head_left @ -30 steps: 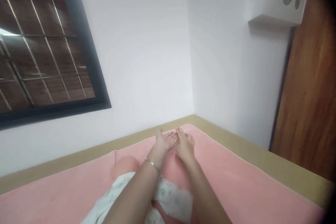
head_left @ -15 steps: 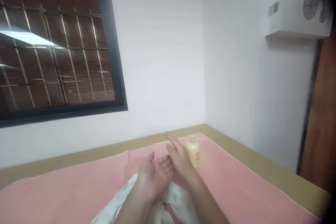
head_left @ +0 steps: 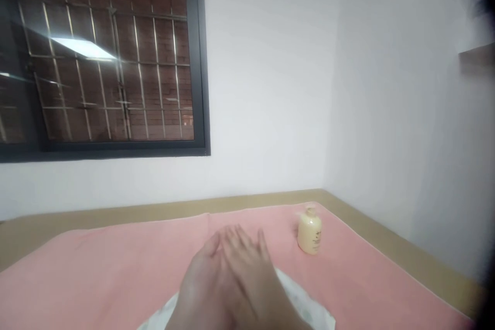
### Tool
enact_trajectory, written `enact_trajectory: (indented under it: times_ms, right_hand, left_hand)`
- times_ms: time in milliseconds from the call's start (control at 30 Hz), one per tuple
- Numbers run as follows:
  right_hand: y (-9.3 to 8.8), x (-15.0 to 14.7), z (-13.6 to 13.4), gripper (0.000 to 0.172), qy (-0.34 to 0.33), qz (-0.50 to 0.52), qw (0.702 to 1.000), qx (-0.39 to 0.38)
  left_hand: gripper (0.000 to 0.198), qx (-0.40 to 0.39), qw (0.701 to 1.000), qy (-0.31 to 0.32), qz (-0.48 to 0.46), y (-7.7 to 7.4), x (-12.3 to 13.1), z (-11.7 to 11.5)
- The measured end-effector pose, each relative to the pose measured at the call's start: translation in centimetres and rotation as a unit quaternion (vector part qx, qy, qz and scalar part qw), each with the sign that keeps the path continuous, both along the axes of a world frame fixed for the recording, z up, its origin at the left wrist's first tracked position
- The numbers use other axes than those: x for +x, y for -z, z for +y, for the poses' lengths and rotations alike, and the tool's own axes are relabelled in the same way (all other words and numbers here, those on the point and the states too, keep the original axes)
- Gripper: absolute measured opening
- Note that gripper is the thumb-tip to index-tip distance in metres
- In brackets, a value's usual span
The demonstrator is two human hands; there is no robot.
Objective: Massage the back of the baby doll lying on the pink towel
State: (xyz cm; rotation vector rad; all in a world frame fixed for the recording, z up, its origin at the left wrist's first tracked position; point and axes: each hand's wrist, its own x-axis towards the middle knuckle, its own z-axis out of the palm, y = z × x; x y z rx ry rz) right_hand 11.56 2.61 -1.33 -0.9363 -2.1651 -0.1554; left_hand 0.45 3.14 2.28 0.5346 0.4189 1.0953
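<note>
My left hand [head_left: 204,279] is turned palm up near the bottom middle of the head view. Across its palm lies my right hand [head_left: 249,263], palm down, with its fingers stretched out and a little apart. The two hands touch, and I see no object between them, though the space between the palms is hidden. To the right of my hands, a pale yellow bottle [head_left: 309,234] with dark print stands upright on a pink sheet [head_left: 135,258]. Its narrow top is blurred. White cloth with a faint green pattern [head_left: 305,301] shows beneath my forearms.
A tan border [head_left: 247,201] runs around the pink sheet, against white walls [head_left: 266,77] that meet in a corner behind the bottle. On the left is a dark-framed window [head_left: 207,87] with metal bars behind the glass. Part of a wall-mounted box [head_left: 477,54] shows at far right.
My right hand has come down onto my left palm; before, it was beside it with fingers raised. The view has turned left, so the window and bottle appear further right.
</note>
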Motion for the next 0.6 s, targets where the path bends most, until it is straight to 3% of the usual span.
enact_trajectory:
  times_ms: [100, 167, 233, 300, 400, 500, 600]
  right_hand:
    - [-0.5, 0.3, -0.7, 0.052, 0.027, -0.005, 1.000, -0.015]
    - [0.2, -0.5, -0.7, 0.043, -0.016, -0.018, 0.999, 0.042]
    - [1.3, -1.6, -0.4, 0.033, -0.078, -0.027, 0.990, 0.118]
    - [2.3, -2.5, 0.1, 0.032, -0.101, -0.016, 0.984, 0.147]
    - [3.0, -3.1, 0.9, 0.036, -0.058, 0.025, 0.994, 0.093]
    - [2.9, -2.3, 1.3, 0.039, -0.025, 0.041, 0.998, 0.046]
    - [2.6, -0.3, 1.7, 0.042, -0.029, 0.053, 0.998, 0.023]
  left_hand:
    - [0.071, -0.042, 0.997, -0.049, -0.036, -2.6, -3.4, -0.9]
    - [0.068, -0.056, 0.989, -0.124, -0.056, -3.9, -5.7, -0.7]
    - [0.066, -0.072, 0.987, -0.135, -0.049, -4.2, -6.9, -0.3]
    - [0.066, -0.068, 0.993, -0.095, -0.018, -3.4, -6.5, 0.0]
    - [0.067, -0.026, 0.999, -0.024, 0.024, -1.3, -3.6, -0.7]
    - [0.054, 0.015, 0.999, -0.023, 0.024, 0.6, -0.3, -2.2]
    - [0.042, 0.058, 0.998, -0.026, 0.028, 1.4, 1.1, -3.4]
